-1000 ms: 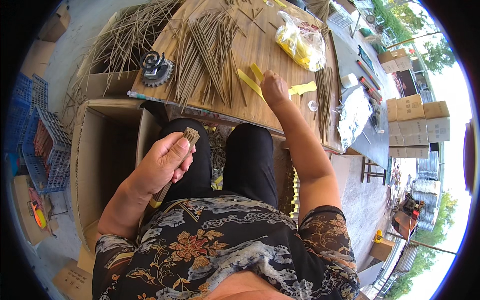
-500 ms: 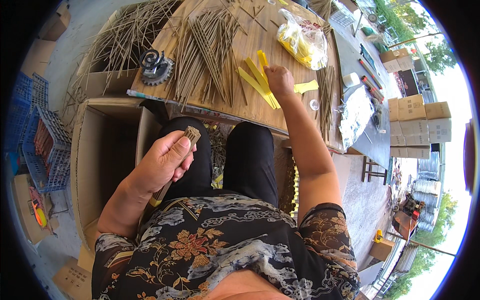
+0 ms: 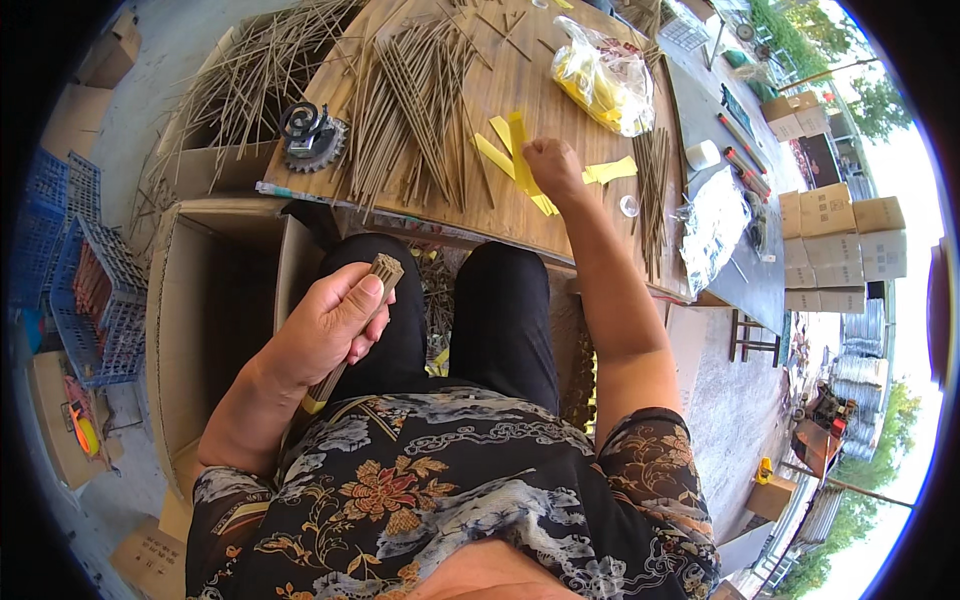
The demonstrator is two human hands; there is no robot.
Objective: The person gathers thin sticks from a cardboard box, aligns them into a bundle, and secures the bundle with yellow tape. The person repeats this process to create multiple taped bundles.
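Over my lap, my left hand [image 3: 348,312] is wrapped round a tight bundle of thin brown sticks [image 3: 388,268], held slantwise. A yellow band [image 3: 312,405] shows at the bundle's lower end. My right hand [image 3: 556,166] reaches out over the wooden table, its fingers closed at the edge of a yellow paper strip [image 3: 517,140]. The fingertips are partly hidden behind the knuckles. Several more yellow strips [image 3: 494,158] lie fanned out beneath and to the left of that hand, and others [image 3: 612,171] lie to its right.
Many loose brown sticks [image 3: 410,110] cover the left of the wooden table [image 3: 505,215], beside a dark metal coil and gear [image 3: 316,140]. A clear bag of yellow strips [image 3: 605,80] lies farther back. An open cardboard box [image 3: 215,300] stands at my left, near blue crates [image 3: 100,310].
My right hand has drawn slightly nearer to me, and the yellow strip beside it has shifted left and nearer. My left hand keeps its hold on the stick bundle.
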